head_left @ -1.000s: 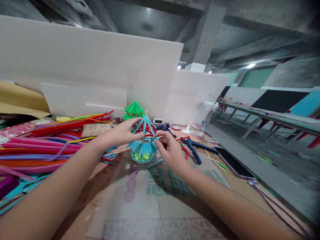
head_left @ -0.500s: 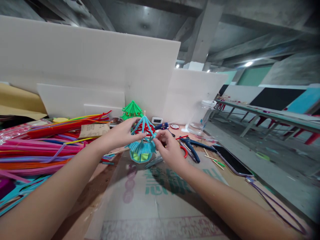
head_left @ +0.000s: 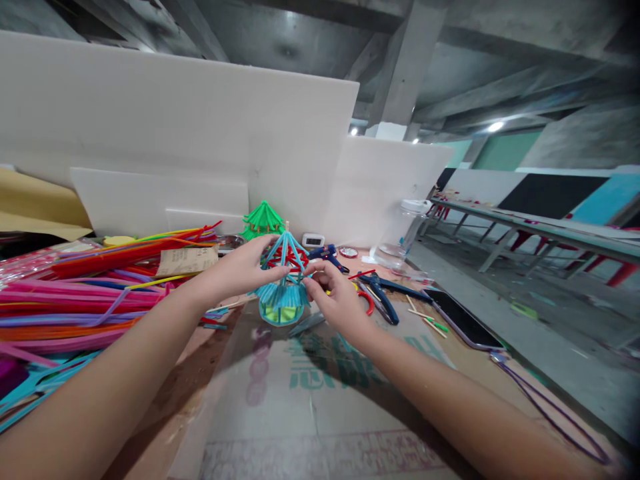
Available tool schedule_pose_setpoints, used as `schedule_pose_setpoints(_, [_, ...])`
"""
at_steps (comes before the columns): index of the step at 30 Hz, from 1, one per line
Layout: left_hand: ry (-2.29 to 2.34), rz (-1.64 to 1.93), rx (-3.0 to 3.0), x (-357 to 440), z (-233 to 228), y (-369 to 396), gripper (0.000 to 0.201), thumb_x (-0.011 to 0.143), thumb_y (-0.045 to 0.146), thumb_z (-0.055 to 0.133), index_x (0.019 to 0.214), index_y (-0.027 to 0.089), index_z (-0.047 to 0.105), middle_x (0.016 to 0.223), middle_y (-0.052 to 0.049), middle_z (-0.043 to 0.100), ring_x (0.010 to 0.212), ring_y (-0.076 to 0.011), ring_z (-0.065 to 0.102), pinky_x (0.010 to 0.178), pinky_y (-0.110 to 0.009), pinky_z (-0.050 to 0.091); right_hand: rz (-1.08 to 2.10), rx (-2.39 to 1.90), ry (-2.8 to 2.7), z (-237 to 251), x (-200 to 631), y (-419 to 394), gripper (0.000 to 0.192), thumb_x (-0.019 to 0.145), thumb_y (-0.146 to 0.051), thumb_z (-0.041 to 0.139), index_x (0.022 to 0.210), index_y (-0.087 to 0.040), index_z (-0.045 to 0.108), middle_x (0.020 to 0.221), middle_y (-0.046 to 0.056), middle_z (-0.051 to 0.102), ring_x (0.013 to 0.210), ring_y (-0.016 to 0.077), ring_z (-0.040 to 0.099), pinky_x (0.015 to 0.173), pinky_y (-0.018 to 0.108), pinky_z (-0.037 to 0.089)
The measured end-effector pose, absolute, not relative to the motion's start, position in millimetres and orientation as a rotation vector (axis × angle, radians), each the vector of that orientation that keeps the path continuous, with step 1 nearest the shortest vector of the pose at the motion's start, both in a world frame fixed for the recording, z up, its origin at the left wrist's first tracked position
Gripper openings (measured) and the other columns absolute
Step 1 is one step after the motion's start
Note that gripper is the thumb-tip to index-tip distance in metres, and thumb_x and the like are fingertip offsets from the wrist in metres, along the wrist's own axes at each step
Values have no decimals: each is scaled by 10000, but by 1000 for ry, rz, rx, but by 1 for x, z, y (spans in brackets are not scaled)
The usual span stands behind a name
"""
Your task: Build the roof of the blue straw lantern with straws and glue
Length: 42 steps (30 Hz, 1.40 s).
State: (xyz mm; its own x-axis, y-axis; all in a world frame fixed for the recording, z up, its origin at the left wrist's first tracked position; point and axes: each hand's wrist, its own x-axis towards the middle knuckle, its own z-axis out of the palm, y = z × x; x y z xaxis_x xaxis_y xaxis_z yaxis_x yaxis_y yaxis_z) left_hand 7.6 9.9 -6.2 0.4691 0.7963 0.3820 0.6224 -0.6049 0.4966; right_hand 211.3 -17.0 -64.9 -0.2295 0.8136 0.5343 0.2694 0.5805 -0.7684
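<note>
A small blue pagoda model (head_left: 279,295) made of pipe cleaners stands on the cardboard, with a yellow-green base, a fringed lower roof and blue strips sloping down from a stick at its peak. Red pieces show inside the upper frame. My left hand (head_left: 240,268) is round the model's left side, thumb across its front and fingers behind, partly hidden. At the right, my right hand (head_left: 336,298) has thumb and forefinger pinched at the lower end of a blue pipe cleaner on the upper roof. Behind stands a green pagoda model (head_left: 264,218).
Bundles of coloured pipe cleaners (head_left: 75,300) lie at the left. Scissors (head_left: 367,303), dark-blue pliers (head_left: 385,297), a glue gun (head_left: 325,253), small sticks (head_left: 430,320) and a phone (head_left: 465,320) are at the right. A clear bottle (head_left: 405,233) and white boards (head_left: 295,153) stand behind.
My right thumb and forefinger have shifted slightly up and left along the upper roof's right edge. My left hand stays almost still, and the view has moved very slightly.
</note>
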Motion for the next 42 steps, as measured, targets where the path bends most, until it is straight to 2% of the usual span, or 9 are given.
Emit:
schedule_pose_setpoints(7, [1175, 879, 2436, 8, -6, 9, 538, 813, 480, 574, 1269, 204, 503, 1256, -80, 615, 1125, -271, 594, 956, -359, 450, 683, -852, -1753, -64, 209, -22, 84, 896, -280, 529, 903, -219, 471, 648, -52, 474, 596, 119, 509, 565, 244, 392])
schedule_pose_setpoints(15, [1207, 860, 2443, 6, -8, 12, 630, 809, 525, 576, 1325, 181, 462, 1321, -108, 574, 1174, -288, 567, 992, -380, 433, 751, -857, -1754, -63, 209, -17, 84, 881, -263, 550, 882, -212, 484, 622, -56, 498, 592, 122, 533, 585, 251, 411])
schedule_pose_setpoints(21, [1150, 852, 2425, 6, -6, 10, 591, 831, 479, 554, 1334, 182, 467, 1338, -103, 572, 1182, -277, 569, 993, -383, 444, 759, -850, -1675, -65, 212, -17, 170, 897, -366, 549, 935, -218, 476, 658, -50, 513, 575, 116, 529, 524, 234, 379])
schedule_pose_setpoints(25, [1144, 822, 2398, 5, -5, 10, 669, 807, 433, 571, 1400, 162, 421, 1428, -106, 495, 1242, -283, 527, 1037, -385, 420, 588, -880, -1659, -66, 217, -12, 159, 903, -355, 542, 940, -199, 537, 768, -13, 541, 654, 117, 516, 578, 246, 395])
schedule_pose_setpoints(29, [1146, 797, 2404, 4, -4, 10, 692, 801, 405, 570, 1432, 179, 397, 1457, -82, 464, 1287, -284, 487, 1074, -384, 388, 359, -876, -1768, -60, 222, -13, 130, 906, -270, 543, 990, -192, 605, 725, -15, 537, 630, 116, 483, 573, 248, 387])
schedule_pose_setpoints(35, [1110, 810, 2419, 5, -5, 9, 679, 825, 433, 552, 1444, 204, 391, 1476, -68, 442, 1303, -286, 470, 1086, -396, 378, -107, -681, -1991, -47, 229, -16, 277, 924, -182, 521, 1155, -232, 666, 873, 44, 570, 789, 148, 520, 694, 294, 436])
schedule_pose_setpoints(42, [1105, 807, 2426, 5, -6, 10, 696, 826, 444, 560, 1447, 186, 380, 1492, -77, 416, 1323, -281, 448, 1095, -394, 372, -269, -635, -2025, -51, 229, -14, 251, 912, -181, 547, 1094, -239, 709, 860, 60, 584, 789, 166, 515, 688, 324, 443])
